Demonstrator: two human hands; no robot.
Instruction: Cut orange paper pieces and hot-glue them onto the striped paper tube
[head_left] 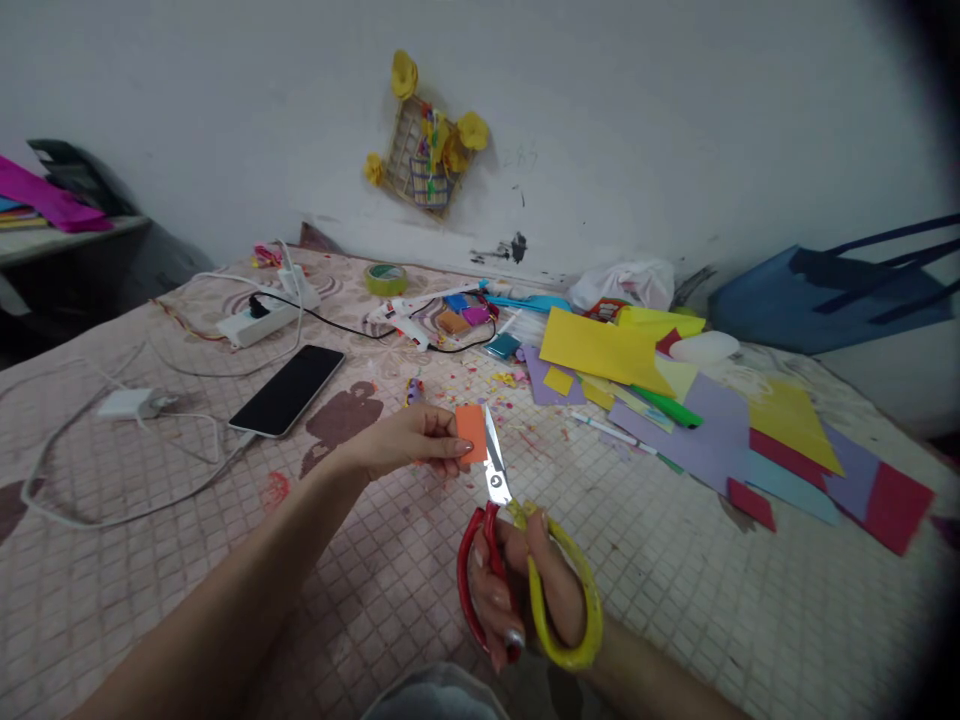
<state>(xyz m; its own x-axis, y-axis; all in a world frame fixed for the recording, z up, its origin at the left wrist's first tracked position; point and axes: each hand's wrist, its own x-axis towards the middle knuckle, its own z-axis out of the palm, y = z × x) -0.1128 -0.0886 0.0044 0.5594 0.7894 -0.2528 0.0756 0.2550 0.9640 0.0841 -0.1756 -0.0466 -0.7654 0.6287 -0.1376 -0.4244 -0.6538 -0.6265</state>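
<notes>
My left hand (409, 440) pinches a small orange paper piece (472, 431) by its left edge and holds it above the patterned bedspread (675, 600). My right hand (525, 590) grips a pair of scissors (502, 500) with one red and one yellow handle loop, fingers through the loops. The steel blades point up and away from me and touch the orange piece's right edge.
A black phone (289, 388), a white charger (127, 403) with cables and a power strip (259, 322) lie to the left. Coloured paper sheets (720, 420), pens and scraps spread to the right. A tape roll (385, 278), a blue bag (825, 295) and a wall decoration (427, 150) sit at the back.
</notes>
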